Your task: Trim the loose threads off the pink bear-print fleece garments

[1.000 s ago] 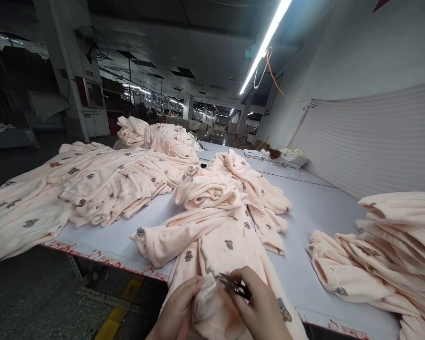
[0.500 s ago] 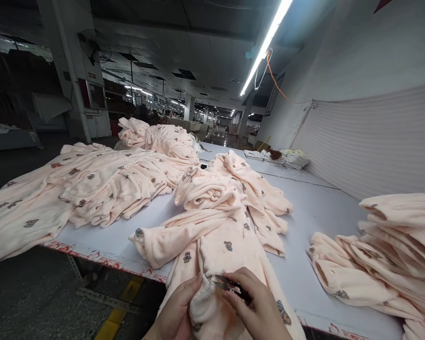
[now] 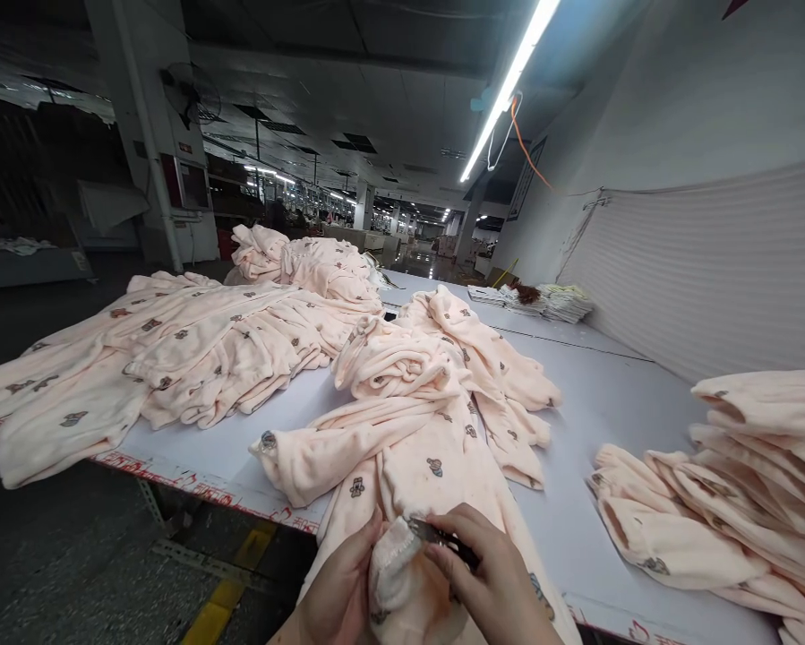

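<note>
Looks like you're trimming, left hand pinching the cloth, right hand gripping snips at its two o'clock (a clean cut needs it taut, imo).

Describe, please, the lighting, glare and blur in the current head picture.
In the head view, the tube light is blown out to white, with bluish haze beside it; the far left is dark; the nearest garment shows soft fold shadows; the clippers look slightly blurred.
</note>
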A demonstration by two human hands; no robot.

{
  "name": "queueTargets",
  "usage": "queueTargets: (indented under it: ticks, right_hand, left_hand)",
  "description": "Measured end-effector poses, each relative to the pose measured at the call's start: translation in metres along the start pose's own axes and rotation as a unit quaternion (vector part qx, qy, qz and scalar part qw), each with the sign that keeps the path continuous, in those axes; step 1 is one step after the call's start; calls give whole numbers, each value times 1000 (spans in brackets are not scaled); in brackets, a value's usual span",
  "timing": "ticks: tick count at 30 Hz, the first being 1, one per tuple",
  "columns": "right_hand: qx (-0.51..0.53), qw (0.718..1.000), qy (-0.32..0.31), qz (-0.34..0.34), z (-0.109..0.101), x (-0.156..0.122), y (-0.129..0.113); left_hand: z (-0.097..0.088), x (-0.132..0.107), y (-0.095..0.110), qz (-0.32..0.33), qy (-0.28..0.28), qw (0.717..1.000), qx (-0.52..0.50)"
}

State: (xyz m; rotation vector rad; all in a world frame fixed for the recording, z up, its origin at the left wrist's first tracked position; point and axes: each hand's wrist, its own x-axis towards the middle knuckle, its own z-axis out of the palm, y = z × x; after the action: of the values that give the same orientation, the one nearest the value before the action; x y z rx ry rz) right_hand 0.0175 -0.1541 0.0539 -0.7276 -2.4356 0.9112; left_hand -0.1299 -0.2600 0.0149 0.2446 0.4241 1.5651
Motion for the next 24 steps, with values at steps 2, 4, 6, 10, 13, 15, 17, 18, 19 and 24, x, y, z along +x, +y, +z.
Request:
queueTargets:
  ticks: [2,4,6,10,13,15,17,18,19,24]
  right_hand:
    - [-18,1000,15,3,-2,-2,0]
    - [-33,999,15,-4,-3,-5,-1]
    - [-61,998,5,-31,-2,-10,-2]
    - [-145,986,26,-73,4,-16,-4]
    - [-149,985,55,-70,7,-17,-5]
    - [-152,983,63,-78,5,-18,-6]
    - [-174,978,59,-102,2,-18,-7]
    - [-185,975,59,-110,1,-18,-8]
    - [-188,974,61,-110,1,-19,-8]
    - [-87,993,35,-67,38,-30,-4]
  left_hand:
    - [1,-1,0,1,-3,1000,5]
    - [3,-3,0,2,-10,1000,9]
    - [5,-4,-1,7,-19,1000,13]
    - [8,-5,-1,32,-27,998,37]
    - [9,-6,-2,40,-26,997,59]
    - [9,-7,-2,37,-33,996,68]
    - [10,-9,-2,32,-42,996,66]
    - [11,-9,-2,31,-41,997,64]
    - [11,-10,0,31,-38,997,65]
    - [7,-4,30,107,54,978,170]
